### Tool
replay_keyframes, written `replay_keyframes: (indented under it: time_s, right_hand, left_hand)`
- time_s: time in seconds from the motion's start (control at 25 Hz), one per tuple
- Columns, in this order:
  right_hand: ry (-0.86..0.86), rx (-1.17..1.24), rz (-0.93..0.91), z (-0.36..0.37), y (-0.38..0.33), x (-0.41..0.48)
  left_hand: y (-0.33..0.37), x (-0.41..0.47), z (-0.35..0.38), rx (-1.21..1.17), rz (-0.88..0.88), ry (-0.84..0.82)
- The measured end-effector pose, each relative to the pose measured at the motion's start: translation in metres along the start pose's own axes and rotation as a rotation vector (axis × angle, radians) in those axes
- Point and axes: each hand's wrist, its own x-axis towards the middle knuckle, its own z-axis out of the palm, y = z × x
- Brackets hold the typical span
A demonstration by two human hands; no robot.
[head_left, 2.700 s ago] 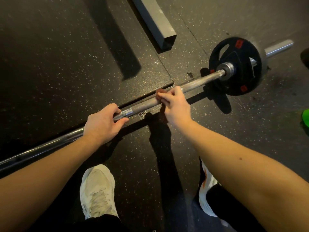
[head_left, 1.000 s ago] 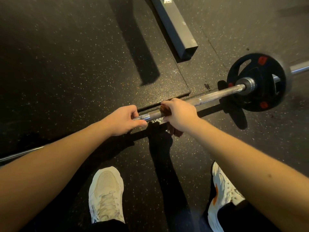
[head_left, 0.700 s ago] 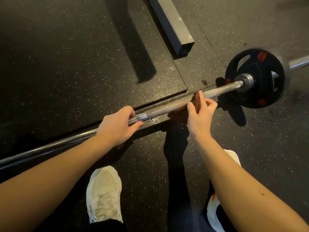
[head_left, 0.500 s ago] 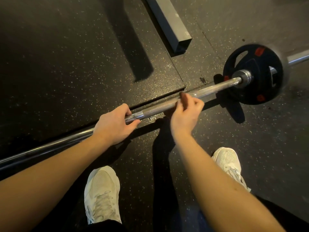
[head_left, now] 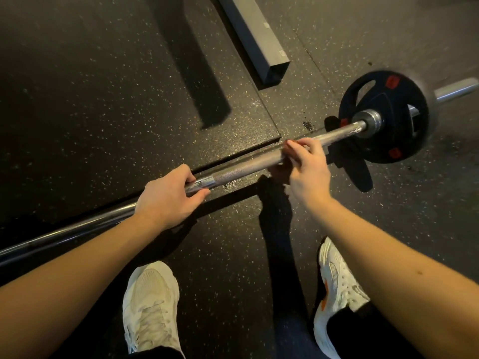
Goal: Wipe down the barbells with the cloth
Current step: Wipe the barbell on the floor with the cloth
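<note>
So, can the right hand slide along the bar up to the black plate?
Probably yes: the right hand grips the bar, and the stretch up to the plate looks bare.

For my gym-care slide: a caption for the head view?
Left hand grips the barbell, right hand curls over it near the weight plate.

Dark speckled rubber floor (head_left: 103,104); raised mat (head_left: 233,130); grey metal beam (head_left: 255,35) lying across it.

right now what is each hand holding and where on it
The left hand grips the barbell shaft where smooth steel meets knurling. The right hand curls over the shaft nearer the weight plate; a cloth under it cannot be clearly made out.
</note>
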Motion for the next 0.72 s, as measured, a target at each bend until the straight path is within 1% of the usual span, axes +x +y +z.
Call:
replay_keyframes:
  time_s: [0.04, 0.12, 0.16, 0.2, 0.24, 0.36, 0.48, 0.6, 0.72]
  right_hand:
    - [-0.035, -0.05, -0.056, -0.008, 0.004, 0.002]
    - [-0.163, -0.165, -0.203, -0.011, 0.002, -0.001]
    - [-0.219, -0.218, -0.233, -0.006, -0.003, -0.004]
    - [-0.249, -0.252, -0.216, 0.0, -0.008, -0.008]
    - [-0.251, -0.26, -0.162, 0.009, -0.013, -0.009]
    - [-0.162, -0.174, 0.017, 0.034, -0.026, -0.011]
    - [-0.096, -0.174, 0.062, 0.041, -0.033, -0.005]
    - [-0.153, -0.242, 0.048, 0.032, -0.035, 0.006]
    - [-0.283, -0.33, 0.046, 0.021, -0.036, 0.024]
  left_hand:
    - [0.0, 0.0, 0.0, 0.004, -0.002, -0.002]
    - [0.0, -0.001, 0.0, 0.019, -0.002, -0.01]
    - [0.001, -0.001, -0.001, 0.027, -0.003, -0.01]
    - [0.002, -0.001, -0.001, 0.034, -0.006, -0.007]
    - [0.003, -0.001, -0.001, 0.039, -0.01, -0.004]
    - [0.001, -0.002, 0.001, 0.035, -0.02, -0.007]
    - [-0.004, 0.0, 0.003, 0.022, -0.01, 0.001]
    - [-0.007, 0.004, 0.002, 0.025, -0.006, -0.01]
    - [-0.009, 0.01, 0.003, 0.051, 0.033, -0.029]
